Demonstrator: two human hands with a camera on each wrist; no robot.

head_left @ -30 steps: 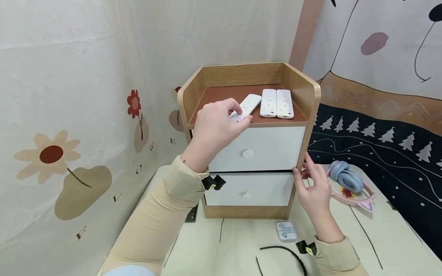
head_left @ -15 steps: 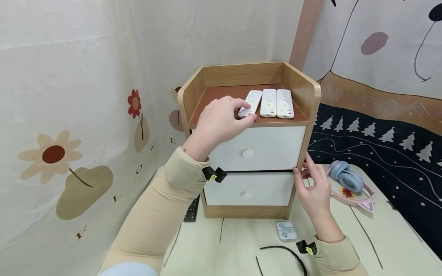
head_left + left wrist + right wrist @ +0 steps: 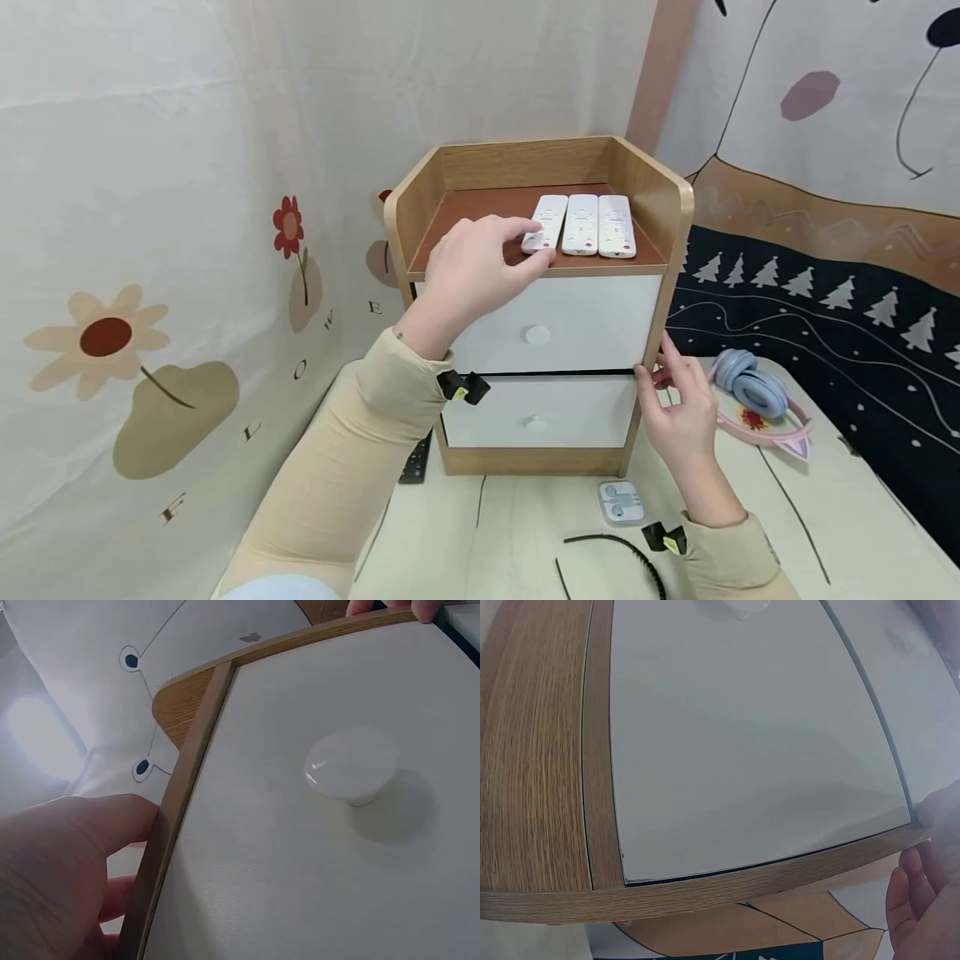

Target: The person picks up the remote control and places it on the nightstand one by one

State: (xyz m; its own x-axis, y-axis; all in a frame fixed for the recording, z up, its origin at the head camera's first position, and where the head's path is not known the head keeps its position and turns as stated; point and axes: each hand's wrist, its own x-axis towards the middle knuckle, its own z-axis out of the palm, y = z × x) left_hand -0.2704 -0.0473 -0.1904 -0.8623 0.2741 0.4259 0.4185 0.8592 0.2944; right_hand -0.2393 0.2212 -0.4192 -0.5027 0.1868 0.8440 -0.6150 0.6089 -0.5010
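Note:
A wooden cabinet [image 3: 528, 168] with two white drawers stands on the table. On its brown top shelf lie three white remote controls side by side. My left hand [image 3: 468, 271] holds the near end of the leftmost remote [image 3: 552, 213] between thumb and fingers; that remote slants slightly. Upright beside it are the middle remote [image 3: 581, 223] and the right remote [image 3: 617, 225]. Lower down, my right hand [image 3: 686, 412] grips the cabinet's right side edge, thumb at the front, the other fingers around the side. In the left wrist view the thumb [image 3: 124, 821] shows at the wooden edge beside the upper drawer.
Blue headphones with a pink band [image 3: 757, 387] lie right of the cabinet. In front are boxed earphones [image 3: 622, 502] and a black headband [image 3: 637, 554]. A black button-covered device [image 3: 415, 461] lies at the left, partly behind the left sleeve. Printed cloth hangs behind.
The leftmost remote has slid right and turned straighter, closing up to the middle one, with my left hand following it. My right hand has stayed on the cabinet edge.

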